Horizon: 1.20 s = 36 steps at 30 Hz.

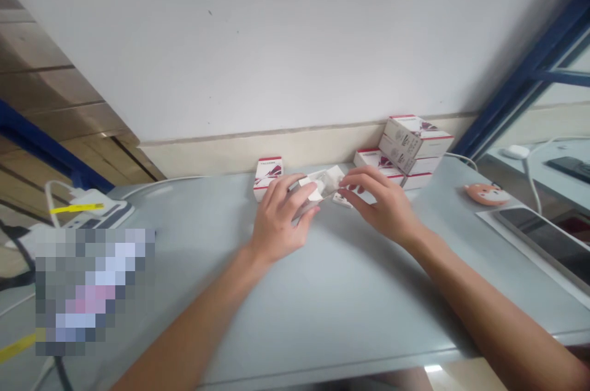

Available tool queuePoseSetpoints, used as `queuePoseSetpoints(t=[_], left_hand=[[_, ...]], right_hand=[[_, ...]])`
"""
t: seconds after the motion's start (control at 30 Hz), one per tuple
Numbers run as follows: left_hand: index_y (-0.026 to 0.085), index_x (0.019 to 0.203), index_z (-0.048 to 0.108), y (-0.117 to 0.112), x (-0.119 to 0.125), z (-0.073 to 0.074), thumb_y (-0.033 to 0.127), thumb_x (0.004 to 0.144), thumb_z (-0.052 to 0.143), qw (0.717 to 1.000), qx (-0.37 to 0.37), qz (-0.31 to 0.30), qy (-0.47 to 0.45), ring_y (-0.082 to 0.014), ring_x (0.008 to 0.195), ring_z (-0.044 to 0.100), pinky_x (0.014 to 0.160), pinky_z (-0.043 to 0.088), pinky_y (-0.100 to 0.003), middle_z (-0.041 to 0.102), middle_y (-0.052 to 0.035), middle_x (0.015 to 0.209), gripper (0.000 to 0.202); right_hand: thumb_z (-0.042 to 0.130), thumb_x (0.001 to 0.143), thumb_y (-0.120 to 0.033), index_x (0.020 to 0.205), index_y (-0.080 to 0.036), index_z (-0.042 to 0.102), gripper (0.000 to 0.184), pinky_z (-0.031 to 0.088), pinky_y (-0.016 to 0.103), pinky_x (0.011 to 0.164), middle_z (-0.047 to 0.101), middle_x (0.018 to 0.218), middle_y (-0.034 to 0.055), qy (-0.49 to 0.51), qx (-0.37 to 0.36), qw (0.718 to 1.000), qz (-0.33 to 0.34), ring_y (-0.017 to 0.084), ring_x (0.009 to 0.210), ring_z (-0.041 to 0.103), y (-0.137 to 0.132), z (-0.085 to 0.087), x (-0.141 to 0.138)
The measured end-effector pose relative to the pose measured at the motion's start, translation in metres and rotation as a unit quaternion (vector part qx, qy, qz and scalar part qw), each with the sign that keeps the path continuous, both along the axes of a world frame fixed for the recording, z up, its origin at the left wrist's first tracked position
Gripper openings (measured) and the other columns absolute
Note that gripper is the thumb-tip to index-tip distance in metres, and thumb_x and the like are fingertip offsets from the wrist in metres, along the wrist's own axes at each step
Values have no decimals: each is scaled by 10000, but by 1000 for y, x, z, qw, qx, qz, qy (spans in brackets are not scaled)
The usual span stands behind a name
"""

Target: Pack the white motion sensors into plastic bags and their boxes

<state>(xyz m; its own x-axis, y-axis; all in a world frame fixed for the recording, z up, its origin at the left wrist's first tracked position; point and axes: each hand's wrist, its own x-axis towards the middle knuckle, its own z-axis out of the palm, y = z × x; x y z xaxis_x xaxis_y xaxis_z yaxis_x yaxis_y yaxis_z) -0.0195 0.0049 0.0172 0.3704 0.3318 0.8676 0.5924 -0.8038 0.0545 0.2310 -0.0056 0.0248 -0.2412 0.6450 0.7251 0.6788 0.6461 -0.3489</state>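
My left hand (pixel 281 219) wraps round a small white box (pixel 310 185), its fingers over the top and thumb below. The box's end is open, with white flaps spread and something pale and translucent (pixel 328 181) showing inside. At that open end, my right hand (pixel 380 200) has its thumb and fingertips pinched together; what they grip is too small and blurred to make out. Just under the right fingertips a small white piece (pixel 342 200) lies on the table. Behind my left hand stands a white box with red trim (pixel 268 174).
Several white-and-red boxes (pixel 412 145) are stacked against the wall at the right. An orange animal-faced item (pixel 487 194) and a dark phone-like slab (pixel 544 237) lie on the grey table (pixel 350 311). On the left are a power strip (pixel 104 209), cables and a pixelated area.
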Motion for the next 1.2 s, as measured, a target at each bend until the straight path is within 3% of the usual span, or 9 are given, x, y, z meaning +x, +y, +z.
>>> queuePoseSetpoints(t=[0.17, 0.37, 0.5, 0.63, 0.77, 0.87, 1.03, 1.13, 1.2], left_hand=[[298, 1423, 471, 1, 0, -1, 163, 907, 751, 1000, 7, 4, 5, -302, 1253, 647, 1067, 547, -531, 646, -138, 1326, 602], [302, 1410, 474, -1, 0, 0, 152, 905, 750, 1000, 16, 3, 19, -302, 1239, 643, 1066, 552, -542, 648, -135, 1338, 594], [286, 1401, 481, -2, 0, 2, 139, 909, 739, 1000, 7, -8, 19, -294, 1234, 645, 1070, 557, -531, 643, -139, 1331, 574], [315, 1456, 437, -1, 1, 0, 157, 936, 716, 999, -23, -1, 25, -301, 1331, 616, 1124, 525, -549, 611, -137, 1414, 611], [318, 1527, 385, -1, 5, -6, 121, 932, 699, 998, -39, 6, 52, -352, 1554, 422, 1207, 438, -611, 561, -146, 1514, 701], [317, 1545, 395, -3, 8, -11, 51, 926, 666, 995, -37, 15, 87, -374, 1598, 349, 1219, 415, -649, 523, -144, 1574, 726], [350, 1547, 420, -9, 8, -13, 32, 980, 580, 990, -54, 21, 130, -261, 1274, 683, 986, 621, -447, 501, -133, 1588, 669], [355, 1523, 450, -11, 6, -11, 14, 968, 578, 988, -38, 22, 148, -261, 1228, 702, 945, 635, -444, 522, -120, 1576, 664], [351, 1512, 466, -11, 5, -10, -14, 949, 570, 987, -25, 10, 160, -268, 1239, 695, 937, 640, -446, 532, -113, 1572, 680]], right_hand=[[595, 1036, -251, 1010, -258, 700, 109, 497, 309, 675, 716, 968, 31, 31, -43, 995, -80, 165, 735, 650, 7, -4, 4], [587, 969, -211, 957, -270, 730, 156, 357, 313, 590, 773, 1024, 30, -134, -186, 958, -171, 202, 740, 669, 17, -21, 18], [561, 990, -242, 996, -268, 742, 183, 370, 325, 605, 765, 1039, 53, -160, -188, 954, -170, 221, 782, 690, 14, -22, 19], [577, 1010, -318, 1037, -259, 735, 171, 437, 343, 627, 706, 1049, 71, -59, -122, 980, -146, 198, 741, 643, 9, -11, 10], [579, 1022, -314, 1038, -250, 715, 151, 502, 355, 691, 653, 985, 64, 55, -35, 995, -77, 185, 739, 595, 1, 3, -2], [580, 1031, -319, 1054, -253, 715, 152, 511, 367, 714, 632, 979, 67, 89, 10, 993, -77, 191, 750, 580, -5, 6, -9], [594, 1043, -382, 1139, -262, 751, 220, 502, 360, 704, 668, 958, 57, 46, -79, 994, -60, 181, 728, 579, -6, 3, -9], [613, 1034, -423, 1160, -260, 763, 255, 505, 350, 690, 670, 919, 46, 64, -137, 988, -33, 172, 698, 559, -3, 2, -8], [664, 997, -442, 1064, -251, 778, 232, 499, 343, 668, 657, 861, 34, 95, -159, 983, -17, 168, 674, 542, -1, 2, -7]])
